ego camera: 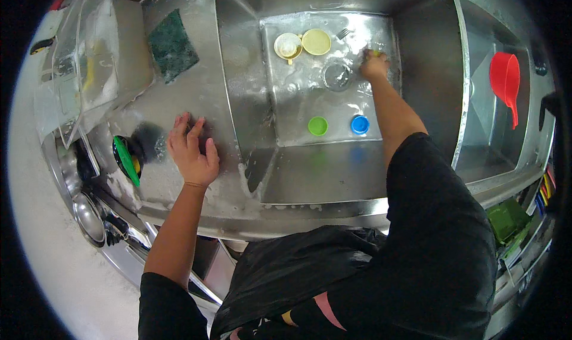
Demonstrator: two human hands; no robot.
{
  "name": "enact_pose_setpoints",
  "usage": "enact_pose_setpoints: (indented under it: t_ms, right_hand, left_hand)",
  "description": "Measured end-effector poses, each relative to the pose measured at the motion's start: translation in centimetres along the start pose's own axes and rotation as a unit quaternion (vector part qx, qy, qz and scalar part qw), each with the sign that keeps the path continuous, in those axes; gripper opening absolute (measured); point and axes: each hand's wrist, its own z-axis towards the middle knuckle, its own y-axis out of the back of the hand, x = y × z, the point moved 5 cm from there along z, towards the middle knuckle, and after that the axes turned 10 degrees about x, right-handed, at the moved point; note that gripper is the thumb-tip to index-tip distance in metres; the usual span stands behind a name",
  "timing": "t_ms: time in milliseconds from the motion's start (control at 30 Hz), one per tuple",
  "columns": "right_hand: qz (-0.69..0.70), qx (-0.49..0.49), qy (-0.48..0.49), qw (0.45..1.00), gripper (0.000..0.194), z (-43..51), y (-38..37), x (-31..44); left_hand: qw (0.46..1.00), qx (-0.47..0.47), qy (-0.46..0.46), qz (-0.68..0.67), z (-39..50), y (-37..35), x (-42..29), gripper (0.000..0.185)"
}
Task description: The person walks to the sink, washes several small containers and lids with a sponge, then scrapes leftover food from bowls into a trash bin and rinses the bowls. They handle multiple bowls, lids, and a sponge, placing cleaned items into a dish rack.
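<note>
My right hand [374,65] reaches down to the right part of a stainless steel sink basin [308,103], its fingers around something small and yellow-green, mostly hidden. My left hand [194,152] rests with fingers apart at the steel counter, left of the basin, holding nothing. On the basin floor lie two pale yellow cups [317,42], one [284,46] with something whitish inside, and a fork [343,33]. A clear round container [337,75] stands near the middle. Closer to me are a round green lid or cup [318,126] and a blue one [359,124].
A dark green scouring pad [173,46] lies on the counter, with a green-and-black scrubber [127,160] nearer me. Clear plastic containers [85,72] stand at the left. A red dipper [505,76] is at the second basin on the right. Steel bowls [89,218] sit low left.
</note>
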Motion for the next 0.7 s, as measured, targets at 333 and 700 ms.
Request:
enact_pose_setpoints:
  t_ms: [333, 700]
  right_hand:
    - [0.364, -0.274, 0.280, 0.845, 0.035, -19.0, 7.3, 18.0]
    - [0.440, -0.414, 0.592, 0.534, 0.055, -38.2, 29.7, 42.8]
  left_hand:
    - [1.000, 0.004, 0.002, 0.007, -0.2, 0.2, -0.1, 0.046]
    - [0.999, -0.028, -0.010, 0.011, -0.2, 0.2, 0.0, 0.048]
